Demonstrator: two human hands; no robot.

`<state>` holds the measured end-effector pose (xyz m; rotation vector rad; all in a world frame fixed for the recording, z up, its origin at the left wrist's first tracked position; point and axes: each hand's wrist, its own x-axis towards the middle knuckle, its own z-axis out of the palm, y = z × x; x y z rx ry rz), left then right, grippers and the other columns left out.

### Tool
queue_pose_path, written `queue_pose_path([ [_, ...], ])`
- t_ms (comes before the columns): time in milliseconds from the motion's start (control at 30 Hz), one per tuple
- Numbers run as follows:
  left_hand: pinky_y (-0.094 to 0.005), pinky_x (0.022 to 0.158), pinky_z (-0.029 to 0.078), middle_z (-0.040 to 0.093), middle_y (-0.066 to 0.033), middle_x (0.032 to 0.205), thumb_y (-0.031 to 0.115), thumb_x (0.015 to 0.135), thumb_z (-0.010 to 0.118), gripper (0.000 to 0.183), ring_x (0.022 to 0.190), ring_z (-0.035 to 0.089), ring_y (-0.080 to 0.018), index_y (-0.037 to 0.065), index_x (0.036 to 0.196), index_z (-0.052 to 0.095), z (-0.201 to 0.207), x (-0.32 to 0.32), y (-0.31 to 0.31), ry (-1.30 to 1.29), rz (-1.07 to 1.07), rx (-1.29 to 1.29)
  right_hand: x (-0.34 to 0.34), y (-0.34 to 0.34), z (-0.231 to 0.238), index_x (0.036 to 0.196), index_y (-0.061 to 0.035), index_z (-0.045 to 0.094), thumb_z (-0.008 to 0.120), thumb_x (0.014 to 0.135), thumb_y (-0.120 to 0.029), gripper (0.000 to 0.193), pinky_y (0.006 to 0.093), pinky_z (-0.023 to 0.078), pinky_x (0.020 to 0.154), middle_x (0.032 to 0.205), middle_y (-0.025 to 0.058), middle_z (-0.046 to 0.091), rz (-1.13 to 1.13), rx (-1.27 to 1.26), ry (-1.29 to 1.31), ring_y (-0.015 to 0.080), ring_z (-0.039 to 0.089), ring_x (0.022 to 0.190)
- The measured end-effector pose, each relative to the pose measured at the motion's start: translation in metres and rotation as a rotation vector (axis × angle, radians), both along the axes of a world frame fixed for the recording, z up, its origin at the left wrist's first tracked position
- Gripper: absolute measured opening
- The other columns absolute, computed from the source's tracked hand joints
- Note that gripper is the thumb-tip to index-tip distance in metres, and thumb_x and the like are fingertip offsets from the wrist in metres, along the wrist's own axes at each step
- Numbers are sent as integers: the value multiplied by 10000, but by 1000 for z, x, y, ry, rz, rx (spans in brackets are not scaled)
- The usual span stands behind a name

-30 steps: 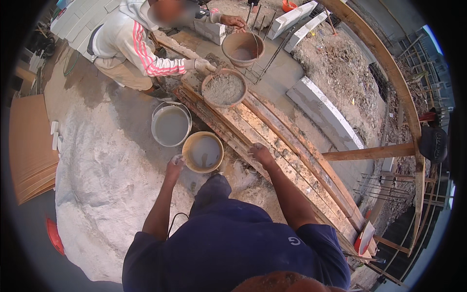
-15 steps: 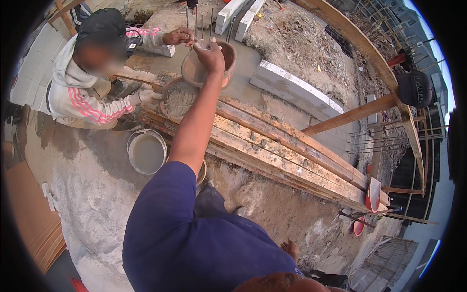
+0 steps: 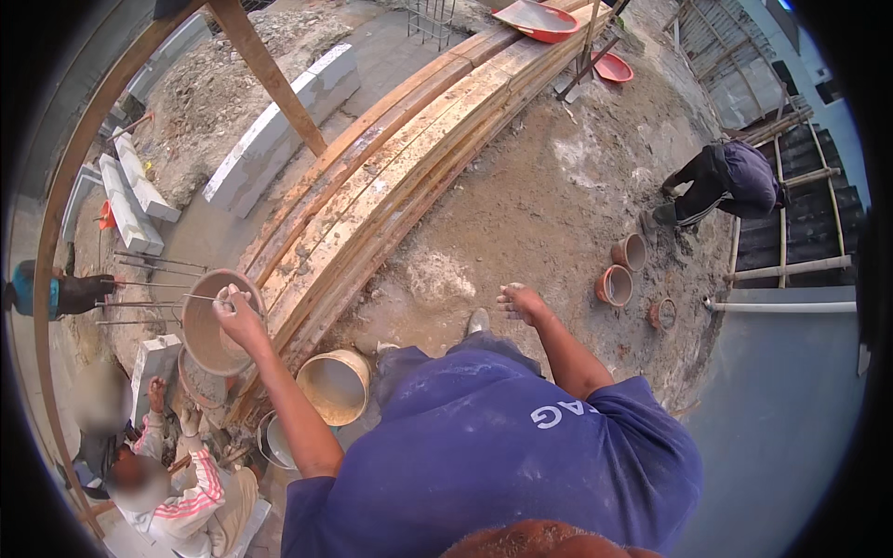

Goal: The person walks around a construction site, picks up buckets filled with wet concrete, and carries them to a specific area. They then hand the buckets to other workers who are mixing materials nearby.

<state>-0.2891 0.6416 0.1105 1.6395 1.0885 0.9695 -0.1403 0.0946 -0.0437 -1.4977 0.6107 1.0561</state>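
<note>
My left hand is closed around the thin wire handle of an empty-looking brown bucket, which hangs tilted at the near end of the planks. My left arm stretches out to it. Just beneath is a second bucket holding grey mortar. My right hand hangs in the air over the dirt ground, fingers apart, holding nothing. Close to my left forearm stands a pale bucket with cloudy liquid, and a white bucket sits beside it, partly hidden by my arm.
Long stacked wooden planks run away ahead. A person in a striped-sleeve hoodie crouches at lower left. Several small buckets stand on the right, near another bending person. Upright steel bars and a slanting timber post stand left.
My view has swung right. The bucket in my left hand has come away from the crouching person's hand, which was at its handle. My right hand has risen further into view.
</note>
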Motion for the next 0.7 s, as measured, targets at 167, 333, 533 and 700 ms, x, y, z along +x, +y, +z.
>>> queue_pose_path([
  [167, -287, 683, 490, 609, -75, 814, 208, 990, 483, 276, 732, 599, -152, -46, 1079, 542, -36, 74, -180, 175, -418, -194, 37, -81, 25, 1226, -63, 525, 572, 935, -305, 382, 325, 512, 740, 1092, 86, 628, -57, 147, -196, 182, 620, 915],
  [333, -283, 710, 465, 635, -59, 836, 213, 1008, 413, 287, 758, 611, -148, -2, 1091, 584, -47, 150, -391, 399, -947, -261, 47, -169, 96, 1247, -46, 530, 552, 949, -327, 411, 326, 525, 766, 1117, 92, 625, -129, 285, -300, 181, 616, 955],
  [533, -321, 782, 472, 660, -103, 855, 232, 995, 492, 286, 846, 618, -185, -14, 1056, 625, -54, 228, -600, 329, -1772, 72, 66, -260, 140, 1238, -51, 500, 532, 959, -342, 404, 334, 513, 799, 1059, 78, 626, -638, 329, -433, 193, 612, 961],
  [700, -366, 880, 468, 671, -173, 1026, 233, 967, 537, 292, 1002, 637, -266, -4, 1118, 615, -37, 291, -737, 461, -2129, 225, 70, -366, 152, 1082, -79, 533, 537, 952, -273, 234, 334, 504, 723, 965, 59, 634, -1116, 257, -526, 162, 622, 830],
])
